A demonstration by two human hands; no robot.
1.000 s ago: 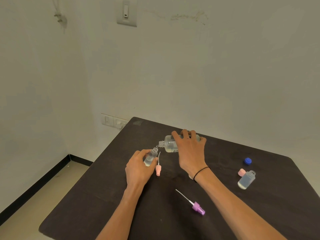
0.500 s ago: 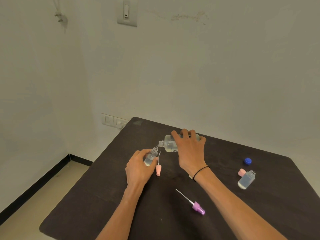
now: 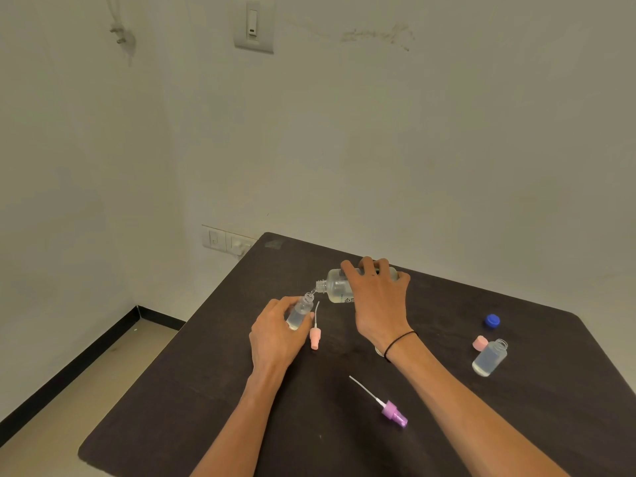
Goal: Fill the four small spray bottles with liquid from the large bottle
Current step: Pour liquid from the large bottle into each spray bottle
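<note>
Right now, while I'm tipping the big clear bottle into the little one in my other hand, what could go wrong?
1. The small clear spray bottle has a narrow neck; the tilted large clear bottle could easily overshoot and spill onto the dark table.
2. The pink spray cap lies right beside the pour, so drips may wet it.
3. The open, filled small bottle stands uncapped near your right arm; a sweep could topple it.

Both forearms enter from the lower edge of the view and are bare to the frame border, with no sleeves visible. The right wrist carries a thin black band (image 3: 401, 342), a single narrow loop. The left hand (image 3: 275, 333) and right hand (image 3: 378, 301) are ungloved; fingers carry no rings.
</note>
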